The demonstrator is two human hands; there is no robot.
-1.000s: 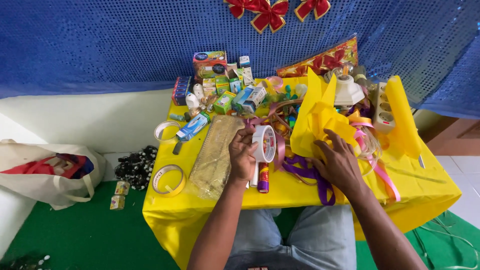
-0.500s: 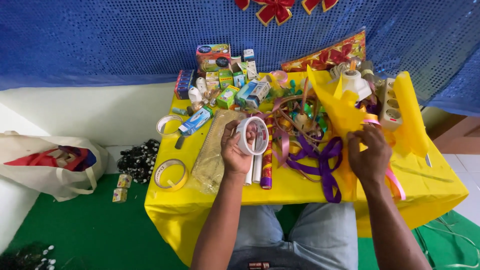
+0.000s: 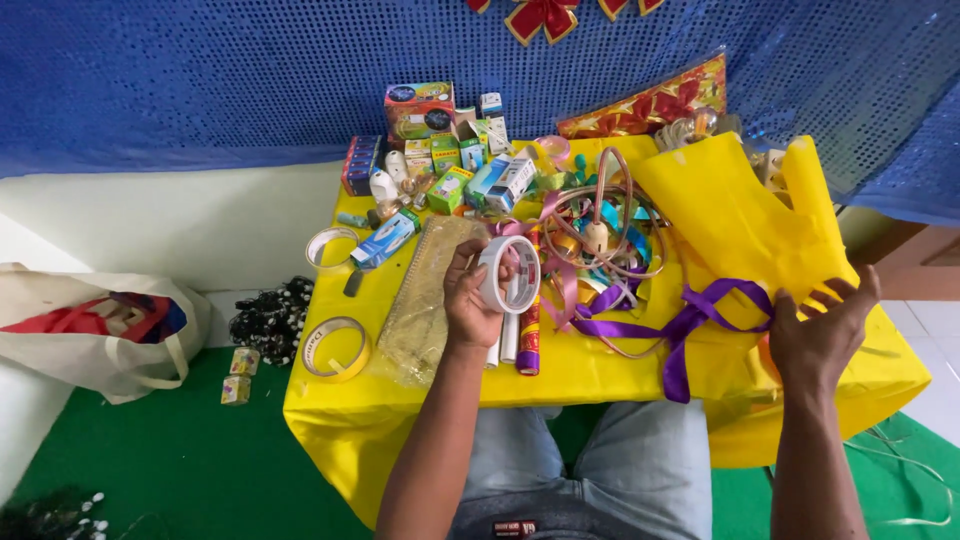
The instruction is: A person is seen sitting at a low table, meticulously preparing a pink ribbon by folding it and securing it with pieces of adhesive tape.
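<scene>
My left hand (image 3: 472, 300) holds a white roll of tape (image 3: 506, 274) upright over the yellow table (image 3: 400, 395), thumb and fingers wrapped round its rim. My right hand (image 3: 818, 335) is at the table's right side with fingers spread, pressing on a large sheet of yellow paper (image 3: 735, 225) that lies flat over the items there. A purple ribbon (image 3: 672, 330) trails from under that sheet toward the table's middle. Below the tape lie a few rolled tubes (image 3: 520, 340) and a gold glitter sheet (image 3: 425, 305).
Small boxes and bottles (image 3: 440, 165) crowd the table's far left. A tangle of ribbons and a wicker ring (image 3: 600, 235) fills the middle. Two tape rings (image 3: 335, 350) lie at the left edge. A cloth bag (image 3: 95, 330) sits on the green floor at left.
My right hand has pulled the yellow paper to the right and spread it flat, uncovering the ribbon tangle. My left hand has raised the tape roll slightly and keeps hold of it.
</scene>
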